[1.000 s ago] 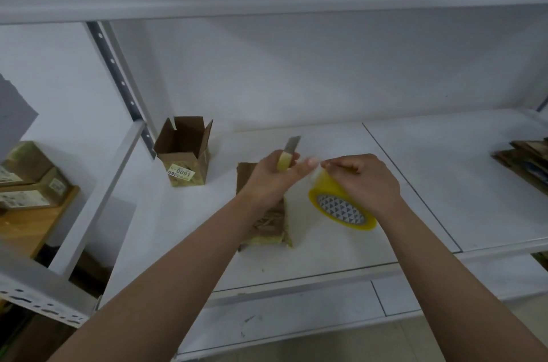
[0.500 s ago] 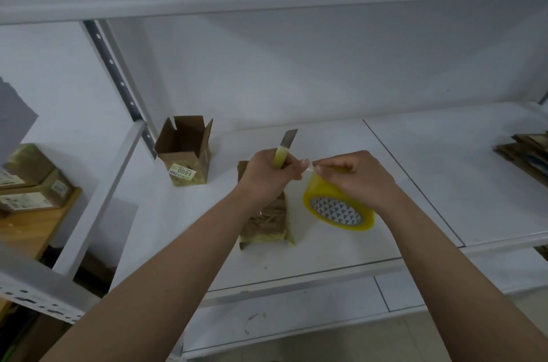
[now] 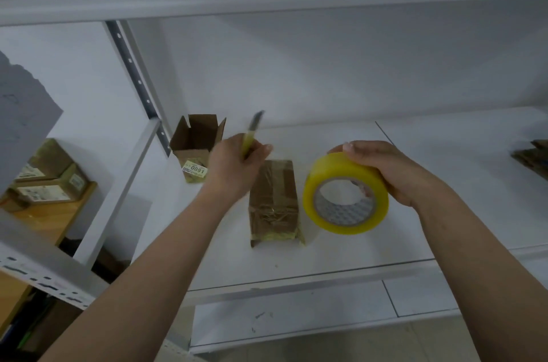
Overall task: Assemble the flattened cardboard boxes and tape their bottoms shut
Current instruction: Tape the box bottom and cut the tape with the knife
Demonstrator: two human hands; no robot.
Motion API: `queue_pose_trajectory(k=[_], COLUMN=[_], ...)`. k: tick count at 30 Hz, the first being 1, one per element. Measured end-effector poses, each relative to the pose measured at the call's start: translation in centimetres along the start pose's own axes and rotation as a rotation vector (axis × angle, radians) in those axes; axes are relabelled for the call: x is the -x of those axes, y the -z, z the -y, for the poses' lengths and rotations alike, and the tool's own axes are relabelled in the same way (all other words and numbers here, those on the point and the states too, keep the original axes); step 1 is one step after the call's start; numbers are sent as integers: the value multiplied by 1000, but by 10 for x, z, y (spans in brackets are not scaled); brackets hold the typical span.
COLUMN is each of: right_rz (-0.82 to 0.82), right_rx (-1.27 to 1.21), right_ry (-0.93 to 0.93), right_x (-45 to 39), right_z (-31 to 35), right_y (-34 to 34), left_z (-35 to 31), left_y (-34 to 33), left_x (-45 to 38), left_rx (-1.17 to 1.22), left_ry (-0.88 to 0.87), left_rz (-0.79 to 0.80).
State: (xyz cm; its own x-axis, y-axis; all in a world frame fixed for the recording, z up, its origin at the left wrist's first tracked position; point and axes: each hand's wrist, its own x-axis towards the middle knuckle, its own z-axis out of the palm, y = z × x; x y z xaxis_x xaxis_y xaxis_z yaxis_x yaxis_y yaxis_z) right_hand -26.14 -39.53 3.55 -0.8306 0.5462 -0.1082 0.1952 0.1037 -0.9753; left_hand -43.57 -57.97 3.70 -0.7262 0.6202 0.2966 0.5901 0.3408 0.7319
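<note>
**Inspector:** Your left hand (image 3: 234, 166), at centre frame, had its fingers curled tight round the yellow handle of a utility knife (image 3: 251, 136); the blade pointed up and away, blurred. Your right hand (image 3: 394, 171), right of centre, gripped the roll of yellow tape (image 3: 345, 194) from above, fingers wrapped over its outer rim, thumb tip showing at the top edge. The roll was held on edge, its open core facing the camera.

**Operator:** And the box?

**Inspector:** The taped cardboard box (image 3: 274, 201) lay on the white shelf (image 3: 326, 252) between your two hands, just left of the roll, with tape across its upper face and a yellowish strip along its near edge. Whether the roll touched it, I could not tell.

**Operator:** Anything further out?

**Inspector:** An open box (image 3: 197, 146) with flaps up and a yellow label stood behind your left hand, toward the upper left. Flattened cardboard (image 3: 533, 160) lay at the right edge. Labelled cartons (image 3: 47, 180) sat at far left, beyond the shelf post.
</note>
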Motion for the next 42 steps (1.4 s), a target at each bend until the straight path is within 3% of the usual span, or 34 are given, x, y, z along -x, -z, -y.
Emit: queue_pose_trajectory(k=[4, 9, 17, 33, 42], right_rz=[6, 30, -61, 14, 23], right_rx=[451, 654, 931, 949, 949], right_ry=[-58, -105, -134, -268, -278], right_x=[1, -2, -10, -23, -26], right_z=[-11, -30, -34, -62, -65], right_y=[-5, -20, -38, -64, -63], left_z=[30, 53, 71, 89, 101], left_y=[19, 10, -2, -56, -76], left_x=[20, 51, 54, 65, 77], left_rx=[89, 137, 174, 692, 510], left_ry=[179, 346, 389, 725, 694], left_rz=[7, 42, 2, 186, 262])
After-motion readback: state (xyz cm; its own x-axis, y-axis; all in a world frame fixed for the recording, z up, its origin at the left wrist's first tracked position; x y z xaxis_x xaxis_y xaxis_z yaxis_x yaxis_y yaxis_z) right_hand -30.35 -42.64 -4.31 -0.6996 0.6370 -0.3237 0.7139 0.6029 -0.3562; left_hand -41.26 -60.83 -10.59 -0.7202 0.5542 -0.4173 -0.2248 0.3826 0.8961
